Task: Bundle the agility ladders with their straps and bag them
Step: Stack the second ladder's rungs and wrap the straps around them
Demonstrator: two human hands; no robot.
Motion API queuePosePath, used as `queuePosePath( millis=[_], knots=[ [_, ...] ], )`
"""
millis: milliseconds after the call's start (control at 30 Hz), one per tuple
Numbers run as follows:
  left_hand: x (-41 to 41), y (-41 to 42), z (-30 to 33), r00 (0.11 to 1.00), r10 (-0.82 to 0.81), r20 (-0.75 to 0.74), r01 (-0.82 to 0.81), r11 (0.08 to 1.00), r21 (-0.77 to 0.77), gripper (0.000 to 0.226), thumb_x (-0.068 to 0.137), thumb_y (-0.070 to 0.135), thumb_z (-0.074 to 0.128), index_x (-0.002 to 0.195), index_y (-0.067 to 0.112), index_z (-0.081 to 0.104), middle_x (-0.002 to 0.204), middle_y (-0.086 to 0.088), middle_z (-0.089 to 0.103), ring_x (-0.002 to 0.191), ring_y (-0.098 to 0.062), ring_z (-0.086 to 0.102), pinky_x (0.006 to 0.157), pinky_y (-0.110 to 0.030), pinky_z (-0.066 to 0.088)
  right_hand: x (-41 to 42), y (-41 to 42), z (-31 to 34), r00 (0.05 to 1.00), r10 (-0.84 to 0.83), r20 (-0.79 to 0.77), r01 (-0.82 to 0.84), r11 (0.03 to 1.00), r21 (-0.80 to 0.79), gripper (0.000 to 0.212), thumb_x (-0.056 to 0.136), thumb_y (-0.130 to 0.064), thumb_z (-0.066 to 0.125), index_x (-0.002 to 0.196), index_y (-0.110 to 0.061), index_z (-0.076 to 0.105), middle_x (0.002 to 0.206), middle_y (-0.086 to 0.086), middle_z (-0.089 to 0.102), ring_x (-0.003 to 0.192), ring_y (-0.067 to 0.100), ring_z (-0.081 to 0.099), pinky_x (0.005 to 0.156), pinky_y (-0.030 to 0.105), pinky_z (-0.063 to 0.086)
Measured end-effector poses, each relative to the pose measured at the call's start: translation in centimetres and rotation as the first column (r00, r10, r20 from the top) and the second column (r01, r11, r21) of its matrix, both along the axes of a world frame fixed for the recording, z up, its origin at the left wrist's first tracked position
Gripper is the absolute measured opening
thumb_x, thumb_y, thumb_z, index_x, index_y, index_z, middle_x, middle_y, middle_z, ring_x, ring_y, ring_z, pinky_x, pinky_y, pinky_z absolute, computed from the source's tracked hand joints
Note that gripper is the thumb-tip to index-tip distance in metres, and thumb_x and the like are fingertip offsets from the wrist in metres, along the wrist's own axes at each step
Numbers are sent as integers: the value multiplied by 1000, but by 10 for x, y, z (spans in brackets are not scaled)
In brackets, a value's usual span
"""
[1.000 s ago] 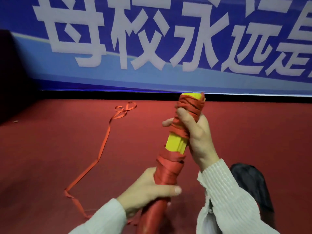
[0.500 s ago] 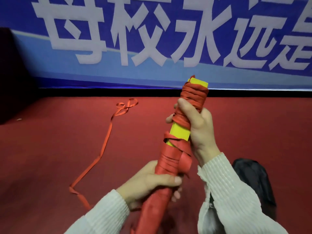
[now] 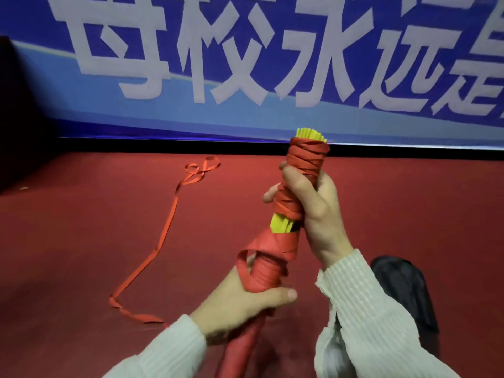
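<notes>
A bundle of yellow ladder rungs [image 3: 283, 224] stands nearly upright in front of me, wound with red strap [image 3: 306, 156] at its top and lower part. My right hand [image 3: 313, 211] grips the wrapped upper part. My left hand [image 3: 240, 301] grips the lower part, where a loop of red strap passes over its knuckles. The bundle's bottom end sits inside a red bag [image 3: 240, 353] that runs out of view. A loose tail of red strap [image 3: 169, 219] trails across the red floor to the left.
A red carpeted floor [image 3: 81, 241] spreads all round. A blue banner with large white characters [image 3: 245, 50] hangs along the back. A dark object [image 3: 403, 285], perhaps a shoe, lies at the right behind my right sleeve.
The bundle has risen and turned a little, so the yellow rung ends show at the top. A strap loop now crosses my left hand. The strap tail on the floor has shifted.
</notes>
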State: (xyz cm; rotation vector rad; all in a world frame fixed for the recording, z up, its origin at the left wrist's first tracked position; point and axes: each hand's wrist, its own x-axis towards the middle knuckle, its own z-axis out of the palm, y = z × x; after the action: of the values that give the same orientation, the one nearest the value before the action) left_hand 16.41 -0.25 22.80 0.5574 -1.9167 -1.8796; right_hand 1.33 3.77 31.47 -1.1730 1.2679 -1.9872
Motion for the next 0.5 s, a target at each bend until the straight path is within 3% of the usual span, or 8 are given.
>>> queuePosePath(
  millis=[67, 133, 200, 233, 300, 400, 467, 500],
  knots=[
    [5, -2, 7, 956, -267, -122, 293, 899, 326, 31, 67, 20, 85, 96, 16, 75, 77, -11, 61, 61, -19, 59, 64, -33, 53, 1, 2, 6, 980, 175, 95, -175, 985, -2, 31, 83, -35, 68, 101, -10, 63, 69, 17, 71, 56, 18, 66, 55, 25, 51],
    [2, 2, 12, 961, -230, -154, 275, 858, 434, 30, 69, 20, 82, 97, 13, 74, 78, -15, 63, 61, -22, 63, 63, -33, 56, 0, -4, 7, 989, 66, 129, -73, 996, 48, 22, 83, -32, 68, 90, -12, 65, 65, 15, 70, 52, 19, 65, 52, 25, 51],
    [-7, 9, 7, 997, -11, -78, 34, 956, 292, 31, 68, 25, 87, 92, 11, 72, 80, -10, 69, 70, -21, 66, 68, -33, 58, -2, -12, 2, 987, -152, 51, 148, 986, 78, 21, 84, -30, 75, 82, -12, 65, 64, 13, 68, 55, 23, 68, 53, 27, 51],
    [-10, 13, 2, 995, 85, -59, -78, 991, 106, 33, 68, 28, 90, 90, 12, 71, 81, -3, 70, 73, -18, 65, 72, -32, 57, -3, -14, -1, 981, -193, 19, 191, 979, 77, 21, 84, -29, 78, 83, -12, 65, 65, 12, 68, 58, 24, 70, 55, 28, 53],
    [-10, 14, -9, 991, 125, -47, -128, 990, -58, 36, 65, 30, 93, 85, 15, 68, 75, 2, 66, 70, -15, 61, 72, -32, 55, -3, -9, -3, 997, -80, -5, 80, 995, 62, 24, 82, -30, 77, 91, -12, 65, 70, 13, 71, 63, 24, 72, 59, 29, 54],
    [2, 0, 4, 974, -211, -78, 225, 921, 319, 32, 64, 18, 88, 89, 12, 69, 76, -13, 60, 58, -22, 61, 62, -33, 57, -3, 1, 3, 980, 181, 86, -184, 983, 26, 37, 79, -33, 71, 107, -10, 63, 74, 15, 73, 62, 18, 68, 58, 26, 53],
    [5, -8, 10, 974, -214, -72, 226, 907, 355, 28, 66, 20, 88, 88, 13, 72, 78, -15, 60, 60, -24, 62, 63, -34, 56, -2, -2, 4, 993, 60, 98, -64, 997, 38, 28, 80, -31, 72, 97, -9, 66, 71, 17, 72, 59, 17, 67, 57, 26, 53],
    [1, -10, 8, 990, -138, -17, 138, 959, 247, 28, 66, 25, 89, 84, 14, 71, 75, -13, 62, 62, -24, 61, 64, -35, 53, -1, -6, 4, 996, -53, 72, 50, 998, 49, 24, 81, -30, 71, 91, -9, 67, 71, 17, 72, 60, 18, 68, 58, 26, 53]
  ],
)
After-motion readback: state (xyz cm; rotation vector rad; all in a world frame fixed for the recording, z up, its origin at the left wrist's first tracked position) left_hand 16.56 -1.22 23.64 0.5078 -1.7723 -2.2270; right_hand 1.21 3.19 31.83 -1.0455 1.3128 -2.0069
